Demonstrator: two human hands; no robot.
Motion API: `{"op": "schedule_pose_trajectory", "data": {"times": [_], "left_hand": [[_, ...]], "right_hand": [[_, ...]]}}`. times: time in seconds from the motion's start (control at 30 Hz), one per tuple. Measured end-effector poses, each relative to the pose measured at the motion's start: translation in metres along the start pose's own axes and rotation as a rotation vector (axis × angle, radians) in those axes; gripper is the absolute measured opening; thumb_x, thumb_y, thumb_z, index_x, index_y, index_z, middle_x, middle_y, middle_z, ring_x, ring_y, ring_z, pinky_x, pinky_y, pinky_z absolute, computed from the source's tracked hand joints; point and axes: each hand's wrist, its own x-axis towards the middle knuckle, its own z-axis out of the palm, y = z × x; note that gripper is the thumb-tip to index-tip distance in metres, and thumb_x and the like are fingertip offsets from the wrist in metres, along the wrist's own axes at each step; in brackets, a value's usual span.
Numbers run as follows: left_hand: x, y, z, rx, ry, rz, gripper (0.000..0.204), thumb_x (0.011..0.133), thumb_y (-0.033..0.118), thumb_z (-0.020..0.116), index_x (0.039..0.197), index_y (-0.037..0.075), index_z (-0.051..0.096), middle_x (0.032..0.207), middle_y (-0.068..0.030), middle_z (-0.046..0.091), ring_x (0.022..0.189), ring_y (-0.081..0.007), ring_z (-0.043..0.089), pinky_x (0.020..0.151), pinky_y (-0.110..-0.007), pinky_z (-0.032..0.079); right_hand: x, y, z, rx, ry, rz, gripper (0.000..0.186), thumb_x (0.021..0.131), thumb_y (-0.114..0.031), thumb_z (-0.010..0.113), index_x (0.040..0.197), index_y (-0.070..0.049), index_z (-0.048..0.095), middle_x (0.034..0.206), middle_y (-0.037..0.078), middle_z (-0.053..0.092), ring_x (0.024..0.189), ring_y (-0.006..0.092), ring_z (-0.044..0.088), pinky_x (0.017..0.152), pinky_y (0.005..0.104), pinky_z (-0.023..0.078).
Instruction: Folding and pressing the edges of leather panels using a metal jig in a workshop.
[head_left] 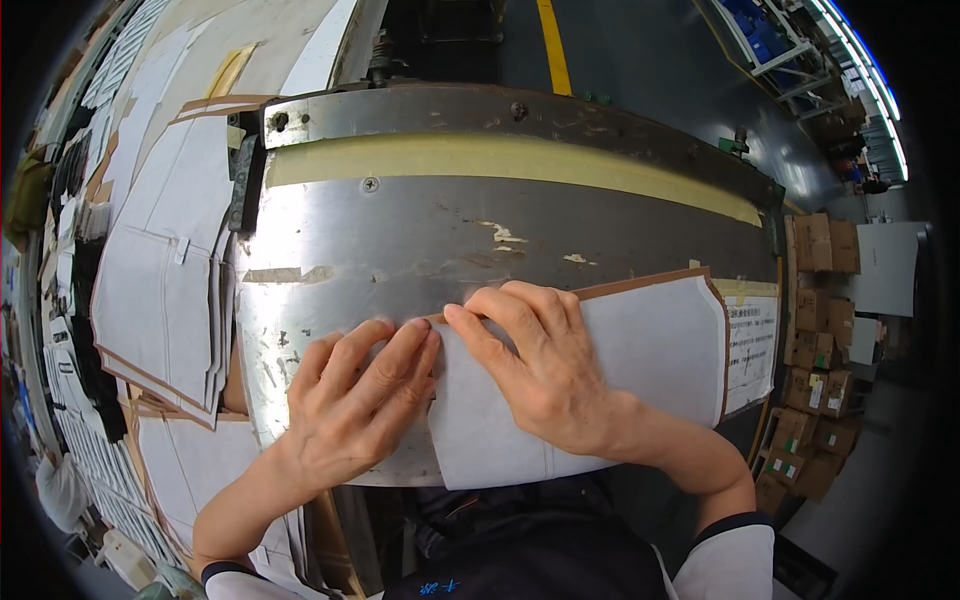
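A white-faced panel with a brown edge lies across the metal work surface, partly hanging over its near side. My left hand is at the panel's left corner, fingers curled and closed on the brown edge. Close beside it, my right hand pinches the same far edge between thumb and forefinger, its palm resting over the white face. The fingertips of both hands almost meet. What lies under my fingers is hidden.
Stacked white panels with brown edges lie at the left. Yellow tape runs along the metal's far side. A printed sheet lies at the right edge. Cardboard boxes stand beyond on the right.
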Motion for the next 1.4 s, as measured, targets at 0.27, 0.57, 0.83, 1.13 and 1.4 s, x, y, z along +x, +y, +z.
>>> {"op": "schedule_pose_trajectory", "data": {"times": [0.27, 0.57, 0.83, 1.13, 1.4], "left_hand": [[-0.002, 0.0, 0.002, 0.004, 0.013, 0.003, 0.036, 0.082, 0.015, 0.079, 0.115, 0.0, 0.076, 0.126, -0.0101, 0.069, 0.104, -0.0262, 0.066, 0.08, -0.037, 0.051], [-0.001, 0.001, 0.002, -0.014, 0.026, -0.003, 0.039, 0.081, 0.014, 0.079, 0.116, -0.001, 0.074, 0.123, -0.0127, 0.068, 0.105, -0.027, 0.066, 0.086, -0.039, 0.052], [-0.004, 0.0, 0.003, -0.041, 0.023, -0.026, 0.054, 0.073, 0.011, 0.083, 0.123, -0.003, 0.072, 0.118, -0.0124, 0.062, 0.105, -0.0298, 0.065, 0.084, -0.043, 0.053], [-0.003, 0.001, 0.004, -0.022, 0.022, -0.035, 0.053, 0.073, 0.011, 0.082, 0.124, -0.002, 0.072, 0.117, -0.0119, 0.062, 0.105, -0.0289, 0.064, 0.084, -0.043, 0.052], [-0.004, 0.001, 0.004, -0.019, 0.016, -0.046, 0.052, 0.073, 0.008, 0.081, 0.123, -0.002, 0.072, 0.118, -0.0124, 0.062, 0.106, -0.0298, 0.065, 0.084, -0.043, 0.052]], "right_hand": [[-0.002, -0.003, 0.008, -0.061, 0.032, -0.024, 0.049, 0.082, -0.002, 0.067, 0.131, 0.002, 0.067, 0.127, 0.011, 0.059, 0.115, 0.0271, 0.056, 0.091, 0.0409, 0.044], [0.003, -0.002, 0.004, -0.007, -0.026, -0.042, 0.043, 0.088, -0.004, 0.065, 0.129, 0.009, 0.064, 0.128, 0.017, 0.058, 0.117, 0.0291, 0.054, 0.095, 0.042, 0.046], [0.004, -0.003, 0.006, -0.004, -0.022, -0.047, 0.042, 0.089, -0.005, 0.064, 0.128, 0.009, 0.065, 0.129, 0.017, 0.057, 0.117, 0.0291, 0.054, 0.095, 0.0423, 0.045], [0.003, -0.002, 0.006, 0.017, -0.023, -0.039, 0.045, 0.086, -0.003, 0.063, 0.13, 0.008, 0.065, 0.129, 0.015, 0.057, 0.118, 0.0291, 0.053, 0.095, 0.0417, 0.044], [0.007, -0.002, 0.0, 0.091, -0.075, -0.003, 0.049, 0.082, 0.001, 0.062, 0.131, 0.007, 0.064, 0.129, 0.014, 0.056, 0.119, 0.0297, 0.052, 0.097, 0.0418, 0.041]]}}
